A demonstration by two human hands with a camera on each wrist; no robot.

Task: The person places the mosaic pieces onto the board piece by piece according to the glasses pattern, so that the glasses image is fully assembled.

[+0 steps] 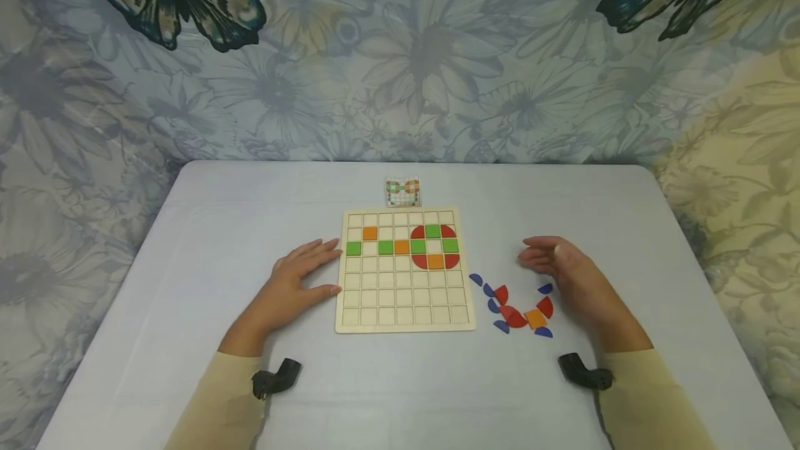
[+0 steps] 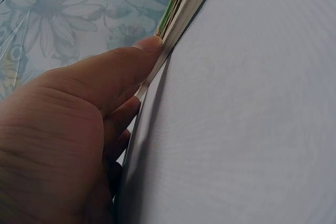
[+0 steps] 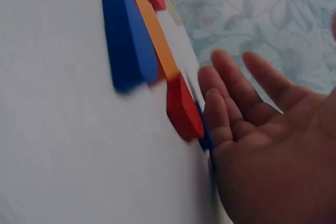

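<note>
Head view is showing a wooden grid board (image 1: pixel 405 297) lying near the middle of the tabletop (image 1: pixel 187 228), with green, orange and red tiles sitting in its upper rows. The left hand (image 1: pixel 296 283) is resting flat beside the board's left edge, fingers straight and relaxed, gripping nothing; in the left wrist view the thumb tip (image 2: pixel 149 45) is pressing against the board's side (image 2: pixel 184 3). The right hand (image 1: pixel 565 273) is hovering over the tabletop toward its right edge, palm turned inward, fingers loosely extended and holding nothing. Just left of that hand a loose cluster of pieces (image 1: pixel 515 307) is lying on the tabletop: red quarter-rounds, an orange square (image 1: pixel 535 319) and small blue shapes. The right wrist view is blurry, but a blue piece (image 3: pixel 126 40) and a red piece (image 3: pixel 184 108) seem to be lying just beside the open fingers (image 3: pixel 231 87). A small pattern card (image 1: pixel 403 191) is standing behind the board, toward the far edge of the tabletop.
</note>
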